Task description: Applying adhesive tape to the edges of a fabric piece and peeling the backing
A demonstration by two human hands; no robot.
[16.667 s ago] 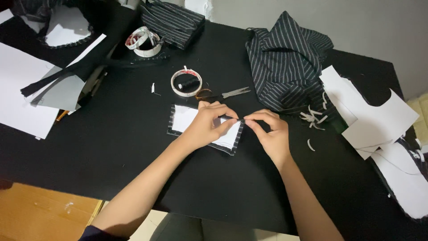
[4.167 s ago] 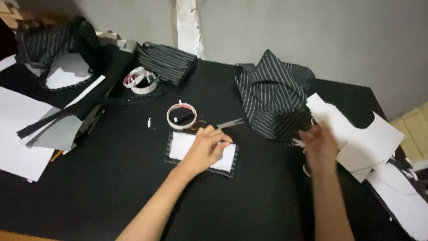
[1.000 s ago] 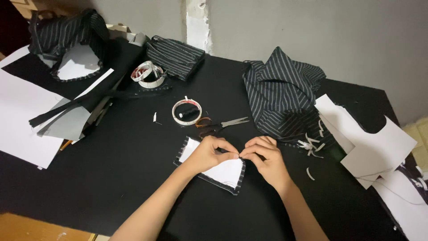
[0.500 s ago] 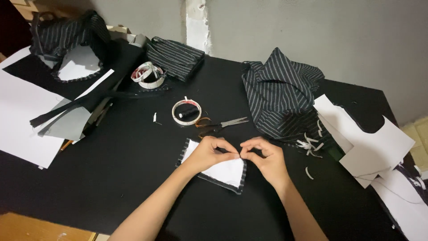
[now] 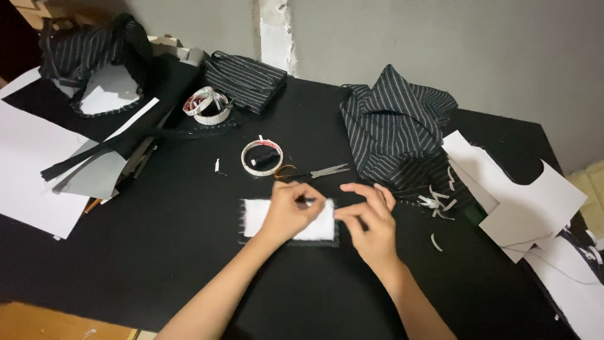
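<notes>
Pinching the upper right edge of a white paper rectangle (image 5: 286,219) laid on dark fabric mid-counter (image 5: 157,252), left hand (image 5: 290,211) and right hand (image 5: 372,223) close on something small, perhaps a pin; tape roll (image 5: 262,157) and scissors (image 5: 318,171) lie just beyond, the other edges untouched

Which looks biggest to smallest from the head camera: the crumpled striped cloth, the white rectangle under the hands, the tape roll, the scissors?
1. Crumpled striped cloth, clearly largest.
2. White rectangle, partly covered by the left hand and right hand.
3. Tape roll and scissors: too alike to rank; the scissors are longer but thin.
</notes>
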